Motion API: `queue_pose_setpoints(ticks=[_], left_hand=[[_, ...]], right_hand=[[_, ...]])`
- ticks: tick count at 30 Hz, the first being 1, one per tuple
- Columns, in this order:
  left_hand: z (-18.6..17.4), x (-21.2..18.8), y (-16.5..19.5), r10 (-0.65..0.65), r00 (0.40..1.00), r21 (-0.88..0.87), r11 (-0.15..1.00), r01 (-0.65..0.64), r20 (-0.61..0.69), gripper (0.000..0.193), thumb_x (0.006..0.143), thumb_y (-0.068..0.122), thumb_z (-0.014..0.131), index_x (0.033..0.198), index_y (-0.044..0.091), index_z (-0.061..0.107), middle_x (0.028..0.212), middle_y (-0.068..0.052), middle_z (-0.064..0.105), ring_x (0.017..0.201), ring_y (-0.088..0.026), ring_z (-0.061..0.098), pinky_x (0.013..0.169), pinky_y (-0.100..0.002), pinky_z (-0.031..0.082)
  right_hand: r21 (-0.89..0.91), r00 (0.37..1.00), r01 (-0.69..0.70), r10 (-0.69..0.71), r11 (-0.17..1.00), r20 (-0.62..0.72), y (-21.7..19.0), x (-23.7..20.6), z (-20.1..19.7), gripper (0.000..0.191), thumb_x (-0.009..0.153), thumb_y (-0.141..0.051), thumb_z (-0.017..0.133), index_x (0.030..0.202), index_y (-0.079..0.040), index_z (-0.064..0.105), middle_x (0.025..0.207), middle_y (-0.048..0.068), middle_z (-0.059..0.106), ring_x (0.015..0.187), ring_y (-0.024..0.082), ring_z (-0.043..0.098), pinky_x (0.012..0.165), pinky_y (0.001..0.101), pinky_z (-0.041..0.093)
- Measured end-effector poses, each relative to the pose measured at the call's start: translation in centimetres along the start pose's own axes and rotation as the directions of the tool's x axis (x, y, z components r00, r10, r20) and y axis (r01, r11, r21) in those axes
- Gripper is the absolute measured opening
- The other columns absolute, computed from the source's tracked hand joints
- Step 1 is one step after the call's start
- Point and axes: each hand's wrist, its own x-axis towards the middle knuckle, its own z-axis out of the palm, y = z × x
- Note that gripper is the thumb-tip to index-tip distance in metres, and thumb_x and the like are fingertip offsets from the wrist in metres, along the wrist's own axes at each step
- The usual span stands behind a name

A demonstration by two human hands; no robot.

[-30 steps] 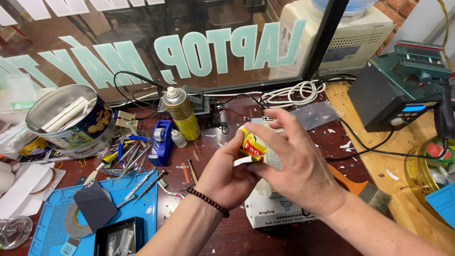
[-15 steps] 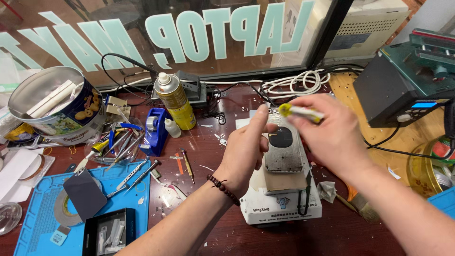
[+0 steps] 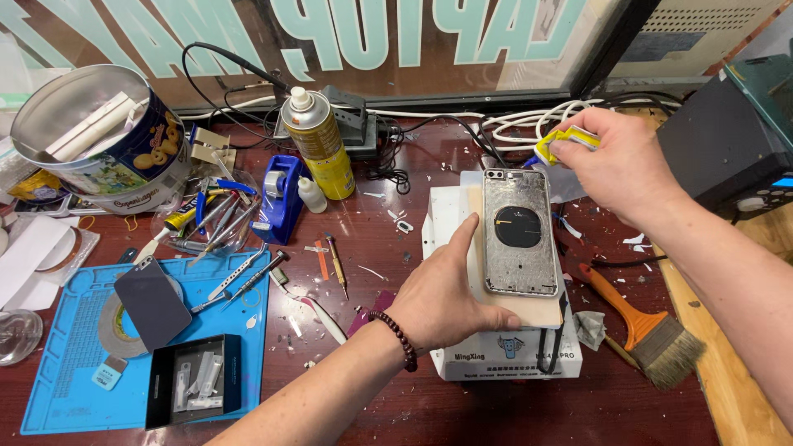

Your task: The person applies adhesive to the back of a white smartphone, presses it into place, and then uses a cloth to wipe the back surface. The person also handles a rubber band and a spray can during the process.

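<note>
Left hand [image 3: 450,293] steadies phone frame [image 3: 520,233]; right hand [image 3: 615,161] grips, seemingly, yellow tube [image 3: 562,138].

A: That phone frame [image 3: 519,233] you've got is silver-grey with a black round patch, and the tube [image 3: 564,140] is yellow.

B: Yep, plus your blue mat [image 3: 74,363], yellow spray can [image 3: 318,140] and orange-handled brush [image 3: 640,324].
</note>
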Motion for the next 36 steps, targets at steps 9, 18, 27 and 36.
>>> queue_pose_setpoints(ticks=[9,18,27,36], left_hand=[[-0.7,1.1,0.5,-0.16,0.983,0.11,0.983,0.149,0.09,0.13,0.061,0.04,0.093,0.159,0.002,0.016,0.119,-0.029,0.067,0.115,-0.04,0.067,0.098,-0.045,0.053],[-0.8,1.6,0.9,-0.217,0.966,0.119,0.972,0.202,0.138,0.13,0.062,0.038,0.091,0.161,0.004,0.014,0.114,-0.028,0.07,0.111,-0.039,0.069,0.096,-0.044,0.054],[-0.9,1.8,0.9,-0.217,0.964,0.133,0.971,0.198,0.154,0.131,0.063,0.039,0.091,0.161,0.003,0.013,0.109,-0.027,0.071,0.107,-0.038,0.071,0.094,-0.044,0.056],[-1.1,1.9,0.9,-0.214,0.964,0.14,0.971,0.192,0.161,0.131,0.064,0.041,0.09,0.162,0.003,0.012,0.108,-0.027,0.072,0.106,-0.038,0.071,0.094,-0.044,0.056]], right_hand=[[-0.186,0.999,-0.042,0.037,0.982,-0.032,-0.1,0.5,0.6,0.025,0.096,-0.027,0.073,0.113,-0.009,0.075,0.09,0.015,0.075,0.078,0.025,0.072,0.071,0.0394,0.054],[-0.171,0.999,-0.036,0.035,0.985,-0.011,-0.2,0.6,1.3,0.023,0.095,-0.025,0.072,0.109,-0.007,0.073,0.091,0.015,0.075,0.08,0.026,0.073,0.074,0.0405,0.055],[-0.153,1.0,-0.014,0.012,0.988,-0.013,0.4,0.7,1.6,0.023,0.095,-0.025,0.071,0.108,-0.006,0.073,0.093,0.017,0.075,0.082,0.028,0.074,0.076,0.0414,0.055],[-0.16,0.998,0.034,-0.042,0.987,-0.044,0.2,0.1,1.3,0.023,0.096,-0.024,0.072,0.109,-0.005,0.073,0.096,0.017,0.075,0.088,0.029,0.074,0.079,0.0416,0.055]])
